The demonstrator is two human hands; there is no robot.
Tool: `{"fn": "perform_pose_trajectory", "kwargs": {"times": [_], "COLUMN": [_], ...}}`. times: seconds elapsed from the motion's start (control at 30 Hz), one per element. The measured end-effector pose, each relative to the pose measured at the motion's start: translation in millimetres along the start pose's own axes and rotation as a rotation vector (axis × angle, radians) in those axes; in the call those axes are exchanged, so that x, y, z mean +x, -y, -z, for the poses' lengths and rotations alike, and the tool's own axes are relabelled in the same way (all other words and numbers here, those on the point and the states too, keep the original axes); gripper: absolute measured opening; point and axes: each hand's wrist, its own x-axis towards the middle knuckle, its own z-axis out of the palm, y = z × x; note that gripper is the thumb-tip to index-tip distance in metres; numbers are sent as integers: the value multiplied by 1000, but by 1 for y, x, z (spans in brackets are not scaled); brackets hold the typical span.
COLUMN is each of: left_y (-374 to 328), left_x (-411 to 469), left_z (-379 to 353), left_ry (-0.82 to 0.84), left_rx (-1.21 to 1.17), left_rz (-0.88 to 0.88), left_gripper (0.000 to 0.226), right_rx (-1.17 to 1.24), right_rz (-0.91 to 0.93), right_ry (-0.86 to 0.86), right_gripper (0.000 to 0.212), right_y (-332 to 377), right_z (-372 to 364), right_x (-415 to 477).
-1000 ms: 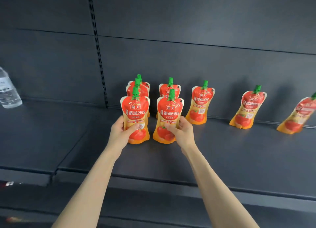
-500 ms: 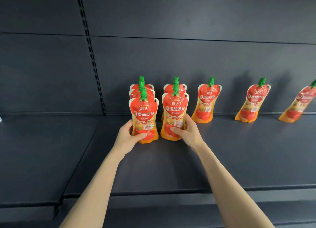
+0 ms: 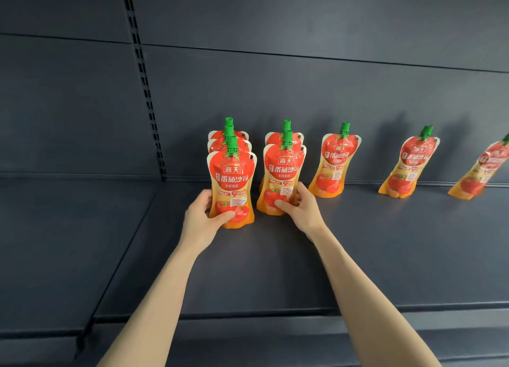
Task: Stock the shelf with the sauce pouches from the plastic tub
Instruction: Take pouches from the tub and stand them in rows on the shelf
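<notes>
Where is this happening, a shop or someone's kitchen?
Probably a shop: a dark metal shelf with a slotted upright behind it, and identical tomato sauce pouches fronted in rows.

Grey metal shelf (image 3: 275, 270) bearing eight green-capped tomato sauce pouches: three in file, left front pouch (image 3: 232, 185) in the left hand (image 3: 201, 223) fingers; two in file, right front pouch (image 3: 283, 174) in the right hand (image 3: 303, 215) fingers; three single pouches (image 3: 334, 160) spaced beyond the right fingers, leaning back.
</notes>
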Motion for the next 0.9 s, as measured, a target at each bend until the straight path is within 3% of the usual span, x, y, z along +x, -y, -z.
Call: {"fn": "perform_pose_trajectory", "kwargs": {"times": [0.37, 0.9], "left_y": [2, 0], "left_x": [-2, -3], "left_z": [-1, -3], "left_ry": [-50, -69], "left_rx": [55, 99], "left_rz": [-8, -8], "left_gripper": [38, 43], "right_rx": [-131, -246], "right_rz": [22, -3], "right_ry": [-120, -113], "right_gripper": [48, 53], "right_y": [0, 1], "right_z": [-5, -6], "right_x": [-2, -3]}}
